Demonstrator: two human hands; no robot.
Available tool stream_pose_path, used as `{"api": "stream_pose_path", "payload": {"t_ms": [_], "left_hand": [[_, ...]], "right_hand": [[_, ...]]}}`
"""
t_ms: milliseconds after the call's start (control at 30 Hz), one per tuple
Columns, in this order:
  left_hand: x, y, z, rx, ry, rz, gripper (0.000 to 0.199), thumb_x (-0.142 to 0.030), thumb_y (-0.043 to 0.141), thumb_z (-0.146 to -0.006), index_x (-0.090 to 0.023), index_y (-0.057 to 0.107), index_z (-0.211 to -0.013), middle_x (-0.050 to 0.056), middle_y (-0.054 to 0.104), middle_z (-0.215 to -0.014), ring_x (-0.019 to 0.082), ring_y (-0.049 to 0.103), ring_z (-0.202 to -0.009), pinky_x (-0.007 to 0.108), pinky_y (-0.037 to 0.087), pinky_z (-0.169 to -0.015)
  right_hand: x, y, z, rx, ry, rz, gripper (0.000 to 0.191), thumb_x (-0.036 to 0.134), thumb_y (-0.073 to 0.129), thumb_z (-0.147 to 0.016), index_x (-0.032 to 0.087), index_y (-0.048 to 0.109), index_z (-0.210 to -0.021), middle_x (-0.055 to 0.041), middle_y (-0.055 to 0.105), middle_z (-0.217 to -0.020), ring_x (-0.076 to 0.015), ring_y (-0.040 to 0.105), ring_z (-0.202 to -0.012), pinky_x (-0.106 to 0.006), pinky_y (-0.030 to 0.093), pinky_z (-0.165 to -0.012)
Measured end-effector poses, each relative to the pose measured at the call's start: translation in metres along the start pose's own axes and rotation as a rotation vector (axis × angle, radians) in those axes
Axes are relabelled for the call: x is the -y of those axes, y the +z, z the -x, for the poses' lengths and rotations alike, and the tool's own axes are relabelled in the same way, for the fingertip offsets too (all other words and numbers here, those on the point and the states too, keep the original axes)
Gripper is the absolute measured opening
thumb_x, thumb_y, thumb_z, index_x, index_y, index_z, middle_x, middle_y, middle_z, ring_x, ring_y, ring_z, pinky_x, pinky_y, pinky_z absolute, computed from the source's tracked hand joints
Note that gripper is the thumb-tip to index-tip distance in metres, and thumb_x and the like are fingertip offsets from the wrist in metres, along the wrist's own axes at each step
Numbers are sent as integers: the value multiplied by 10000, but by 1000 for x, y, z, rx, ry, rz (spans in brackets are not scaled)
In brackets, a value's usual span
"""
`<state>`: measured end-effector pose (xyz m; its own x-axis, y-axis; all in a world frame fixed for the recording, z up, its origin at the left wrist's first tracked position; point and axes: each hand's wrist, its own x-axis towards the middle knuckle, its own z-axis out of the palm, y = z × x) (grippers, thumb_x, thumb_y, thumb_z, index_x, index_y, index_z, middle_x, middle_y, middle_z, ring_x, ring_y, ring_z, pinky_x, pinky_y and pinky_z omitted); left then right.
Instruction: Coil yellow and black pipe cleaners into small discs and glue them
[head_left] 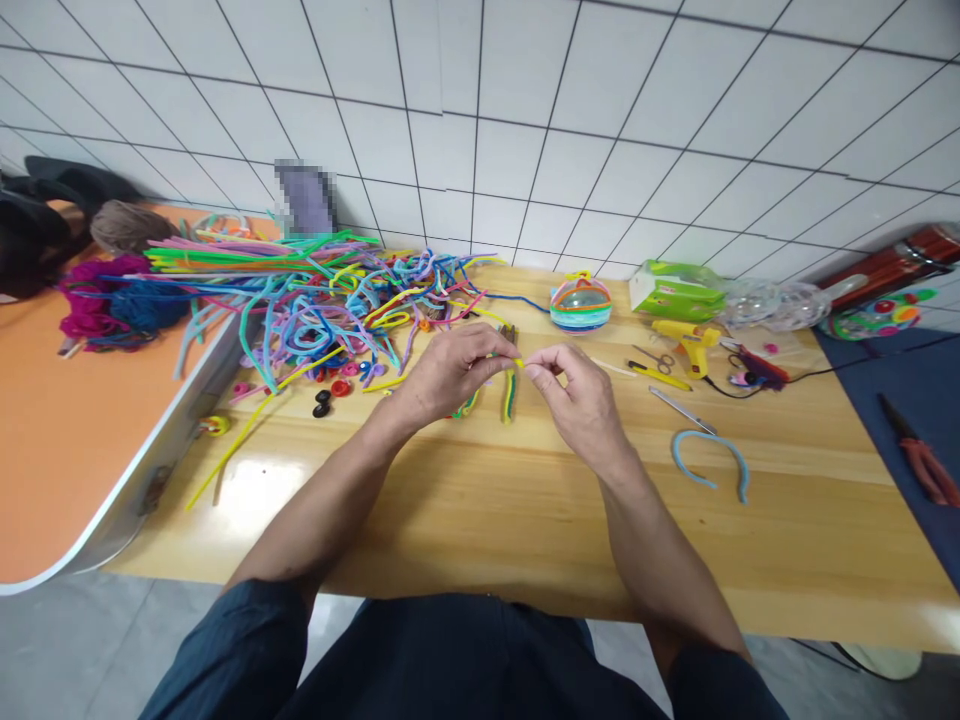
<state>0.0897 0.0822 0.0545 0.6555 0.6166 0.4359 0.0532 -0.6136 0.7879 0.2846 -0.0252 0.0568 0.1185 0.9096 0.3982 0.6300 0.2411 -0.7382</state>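
Above the middle of the wooden table, my left hand (pixel 465 362) and my right hand (pixel 574 395) meet fingertip to fingertip. Both pinch a short bit of yellow pipe cleaner (pixel 519 364); most of it is hidden by my fingers. Just beneath them lies a twisted yellow and green pipe cleaner piece (pixel 509 398). Part of another green and yellow piece (pixel 469 405) shows beside my left wrist. A big tangle of coloured pipe cleaners (pixel 307 325) spreads to the left of my left hand.
At the back stands a round striped basket-like object (pixel 580 303). To the right are a green packet (pixel 675 290), a yellow glue gun (pixel 691 345), scissors (pixel 660 358), a cutter knife (pixel 682 410), a bent blue pipe cleaner (pixel 709 438) and pliers (pixel 926 460). Yarn (pixel 105 305) lies left.
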Motion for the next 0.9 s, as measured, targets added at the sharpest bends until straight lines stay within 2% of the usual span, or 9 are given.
{"api": "stream_pose_path", "payload": {"t_ms": [100,267,367,500,600,733,900], "left_hand": [[3,3,0,-12,-34,54,143,-320,755,-974,-211,819,-908,66,788,-891,183,699,-824,300,516,-791],[5,7,2,-44,-127,152,169,-345,771,-954,-186,814,-916,25,728,-798,132,592,-679,251,432,-644],[3,2,3,39,-152,115,191,-366,754,-962,-182,804,-950,7,712,-795,108,535,-628,238,388,-600],[-1,-6,3,159,-180,7,223,-385,710,-992,-176,764,-938,-11,673,-773,101,508,-617,236,392,-613],[-2,-6,4,189,-174,-36,294,-442,695,-1007,-171,729,-898,-26,620,-718,104,487,-609,241,390,-616],[-1,-3,4,158,-210,51,350,-496,738,-976,-167,716,-861,-49,532,-650,92,415,-562,236,327,-550],[1,7,3,28,-317,365,404,-533,872,-852,-161,716,-821,-63,460,-603,80,350,-538,227,255,-502]], "right_hand": [[1,2,0,6,7,-14,108,280,633,-1008,264,715,-939,-11,740,-884,-199,654,-824,-343,535,-796],[1,1,0,-3,-27,-7,84,246,649,-1000,260,703,-938,4,704,-837,-189,633,-783,-336,523,-782],[-1,-3,1,23,-63,83,112,245,630,-1026,254,682,-927,-7,690,-844,-197,625,-796,-345,497,-786],[-5,-3,2,65,-142,232,136,252,588,-1063,246,678,-960,-44,714,-907,-230,629,-857,-380,466,-820],[-5,-1,2,79,-175,287,142,250,575,-1071,245,680,-976,-58,723,-921,-244,633,-873,-393,451,-825],[-2,1,3,57,-150,225,123,246,600,-1054,255,683,-964,-40,720,-894,-235,643,-862,-386,464,-826],[0,5,4,-34,-50,59,103,251,632,-1016,253,680,-925,-8,721,-846,-199,661,-794,-352,498,-777]]}}
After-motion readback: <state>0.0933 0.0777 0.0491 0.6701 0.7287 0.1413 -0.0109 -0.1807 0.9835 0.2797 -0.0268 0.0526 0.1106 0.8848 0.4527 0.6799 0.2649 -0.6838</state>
